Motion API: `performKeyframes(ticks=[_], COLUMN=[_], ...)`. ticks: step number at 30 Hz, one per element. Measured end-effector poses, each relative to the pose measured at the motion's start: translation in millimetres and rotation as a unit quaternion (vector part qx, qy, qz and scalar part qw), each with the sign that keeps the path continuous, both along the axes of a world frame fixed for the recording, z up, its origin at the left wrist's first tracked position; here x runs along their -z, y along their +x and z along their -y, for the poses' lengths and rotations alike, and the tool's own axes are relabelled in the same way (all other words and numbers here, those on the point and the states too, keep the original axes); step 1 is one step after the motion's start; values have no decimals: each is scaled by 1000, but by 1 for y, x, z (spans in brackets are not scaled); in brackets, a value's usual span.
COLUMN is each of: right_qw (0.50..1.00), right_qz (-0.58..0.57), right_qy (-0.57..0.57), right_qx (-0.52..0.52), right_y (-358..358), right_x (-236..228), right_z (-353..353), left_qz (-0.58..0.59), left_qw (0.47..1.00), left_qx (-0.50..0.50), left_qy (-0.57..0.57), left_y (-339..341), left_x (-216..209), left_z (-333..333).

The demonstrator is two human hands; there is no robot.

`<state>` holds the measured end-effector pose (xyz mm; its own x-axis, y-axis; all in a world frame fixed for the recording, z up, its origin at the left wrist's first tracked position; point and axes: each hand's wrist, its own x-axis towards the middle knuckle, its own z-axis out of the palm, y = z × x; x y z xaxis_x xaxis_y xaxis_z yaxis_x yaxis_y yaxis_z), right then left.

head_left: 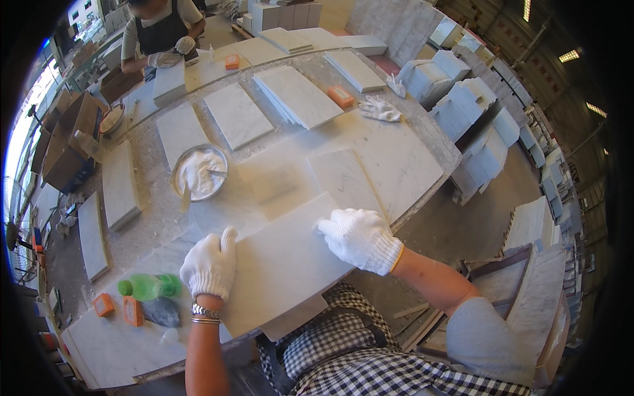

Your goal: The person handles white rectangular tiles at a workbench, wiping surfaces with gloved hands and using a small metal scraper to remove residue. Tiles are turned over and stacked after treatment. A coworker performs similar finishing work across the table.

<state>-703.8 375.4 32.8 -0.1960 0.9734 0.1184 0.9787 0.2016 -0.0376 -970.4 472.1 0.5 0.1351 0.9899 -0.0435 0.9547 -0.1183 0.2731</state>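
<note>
At the lower edge of the frame is the person's checked apron [330, 340]. Just above it, in the lower middle, the pale slab [287, 267] lies flat on the worktable [142, 241]. The left hand [209, 265], in a white knitted glove, is at the slab's left end, with thumb pointing up and fingers curled; I cannot tell if it grips the edge. The right hand [362, 241], gloved also, rests with folded fingers at the slab's upper right part; whether it holds something small, I cannot tell.

At the lower left, a green bottle [150, 287] lies on its side, near two orange blocks [133, 311]. Left of the centre stands a round bowl with white paste [195, 170]. Farther, more slabs [238, 115] lie in the upper middle, and a loose glove [380, 109] is to their right. At the upper left, a co-worker [160, 33] in a dark apron stands at the table.
</note>
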Motion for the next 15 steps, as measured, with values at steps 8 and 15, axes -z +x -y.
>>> performKeyframes(ticks=[8,15], right_qw=[992,990], right_qz=[-31,-55], right_qy=[121,122], right_qx=[1,32], right_y=[4,-1], right_x=[11,5], right_z=[5,7], left_qz=[-1,-4], left_qw=[1000,1000], left_qx=[-4,-1], left_qy=[-4,-10], left_y=[1,1], left_x=[0,-1], left_z=[0,0])
